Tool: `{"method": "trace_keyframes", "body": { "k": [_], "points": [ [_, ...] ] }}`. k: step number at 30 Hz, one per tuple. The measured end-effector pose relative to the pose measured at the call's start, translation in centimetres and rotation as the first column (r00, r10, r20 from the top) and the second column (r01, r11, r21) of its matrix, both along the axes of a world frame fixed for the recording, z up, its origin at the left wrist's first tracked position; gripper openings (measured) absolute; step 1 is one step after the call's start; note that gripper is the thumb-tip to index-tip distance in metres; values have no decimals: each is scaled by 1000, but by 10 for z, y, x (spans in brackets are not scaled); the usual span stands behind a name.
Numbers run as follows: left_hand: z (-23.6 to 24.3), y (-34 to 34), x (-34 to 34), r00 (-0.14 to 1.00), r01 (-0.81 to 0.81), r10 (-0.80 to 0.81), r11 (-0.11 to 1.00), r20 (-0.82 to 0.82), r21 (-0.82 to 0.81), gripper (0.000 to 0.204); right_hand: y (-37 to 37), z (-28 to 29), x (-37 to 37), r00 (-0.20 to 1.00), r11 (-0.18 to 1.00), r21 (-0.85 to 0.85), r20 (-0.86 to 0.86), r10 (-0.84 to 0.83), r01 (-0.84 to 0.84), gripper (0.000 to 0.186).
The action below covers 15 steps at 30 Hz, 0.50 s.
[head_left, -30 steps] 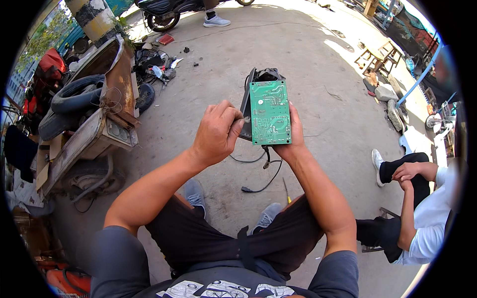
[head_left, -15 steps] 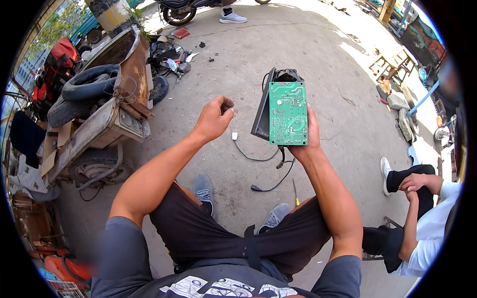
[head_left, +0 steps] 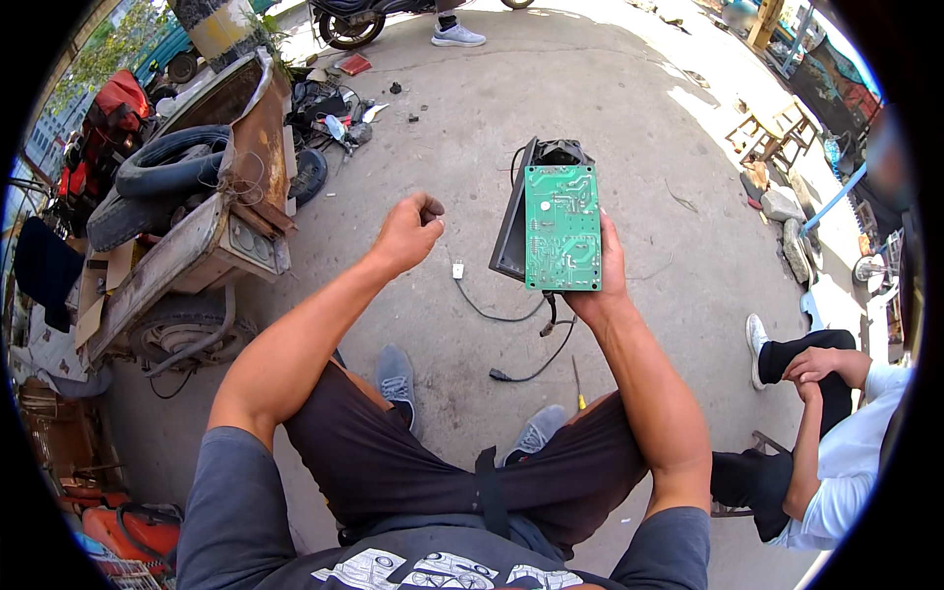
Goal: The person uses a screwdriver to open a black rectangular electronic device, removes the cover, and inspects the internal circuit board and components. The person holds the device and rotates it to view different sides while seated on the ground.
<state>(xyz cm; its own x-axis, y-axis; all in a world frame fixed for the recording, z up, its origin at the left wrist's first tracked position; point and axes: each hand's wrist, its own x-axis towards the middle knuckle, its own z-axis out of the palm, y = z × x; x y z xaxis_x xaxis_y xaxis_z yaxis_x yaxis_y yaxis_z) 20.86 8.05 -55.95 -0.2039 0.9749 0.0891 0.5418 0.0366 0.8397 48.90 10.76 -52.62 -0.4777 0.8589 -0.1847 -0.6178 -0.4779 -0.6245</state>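
Note:
A green circuit board [head_left: 563, 231] faces up in my right hand [head_left: 608, 275], whose thumb lies along its right edge; the other fingers are hidden underneath. Against the board's left side is a black open housing [head_left: 511, 236], held together with it. Black cables hang below; one ends in a white plug [head_left: 457, 269], another in a black connector [head_left: 501, 375]. My left hand [head_left: 406, 239] hovers to the left of the housing, apart from it. Its fingers are curled in a pinch, and whatever may be between them is too small to make out.
A yellow-handled screwdriver [head_left: 581, 399] lies on the concrete near my right foot. On the left stands a rusty cart [head_left: 211, 231] with tires. Another person [head_left: 826, 423] sits at the right, hands clasped. Scrap parts [head_left: 329, 113] lie beyond the cart; a motorcycle [head_left: 349, 25] stands at the back.
My left hand has shifted slightly left, farther from the board. The whole view has drifted a little; the board and housing stay in my right hand.

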Motion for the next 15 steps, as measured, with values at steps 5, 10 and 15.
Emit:
{"method": "trace_keyframes", "body": {
  "k": [5,10,15],
  "points": [
    [5,0,8,986,88,-98,993,135,76,14,-1,3,0,1000,1000,1,6,17,-17,54],
    [21,-6,21,958,177,-182,983,223,45,15,0,1,1,1000,1000,-1,12,2,-2,53],
    [33,-13,33,950,217,-224,975,217,53,23,1,-1,1,1000,1000,28,-18,13,-12,53]
  ]
}}
